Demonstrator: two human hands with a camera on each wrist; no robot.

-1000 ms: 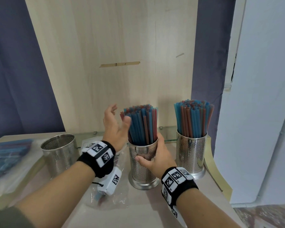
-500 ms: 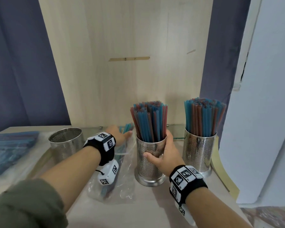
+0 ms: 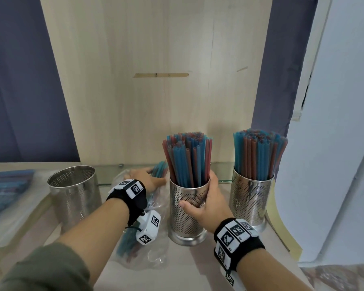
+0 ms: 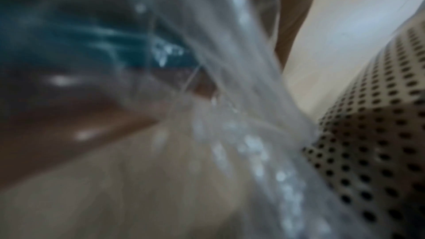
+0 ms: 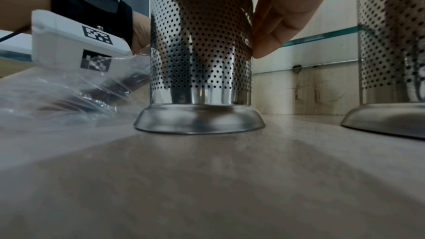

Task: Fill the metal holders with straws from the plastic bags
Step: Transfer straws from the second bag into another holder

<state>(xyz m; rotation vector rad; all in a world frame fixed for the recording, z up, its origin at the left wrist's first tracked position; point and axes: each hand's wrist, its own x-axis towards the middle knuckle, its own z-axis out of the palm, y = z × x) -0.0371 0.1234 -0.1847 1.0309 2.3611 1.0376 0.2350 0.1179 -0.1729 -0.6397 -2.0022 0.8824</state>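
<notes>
Three perforated metal holders stand in a row on the table. The left holder [image 3: 74, 194] is empty. The middle holder [image 3: 185, 219] [image 5: 200, 43] is packed with blue and red straws [image 3: 187, 160], and my right hand [image 3: 206, 198] grips its side, thumb in front and fingers [image 5: 287, 15] behind. The right holder [image 3: 250, 198] [image 5: 391, 43] is also full of straws. My left hand [image 3: 149, 180] lies on a clear plastic bag [image 3: 153, 248] [image 5: 57, 97] of straws left of the middle holder, fingers spread over them. The left wrist view is blurred, showing bag film [image 4: 230, 115] and teal straws.
Another bag of blue straws [image 3: 6, 190] lies at the far left of the table. A wooden panel rises right behind the holders, with a glass strip [image 3: 223, 173] at its foot. The table's right edge [image 3: 282, 227] runs close beside the right holder.
My left hand has dropped from beside the middle holder's straws down onto the plastic bag. My right hand has kept its hold on the middle holder.
</notes>
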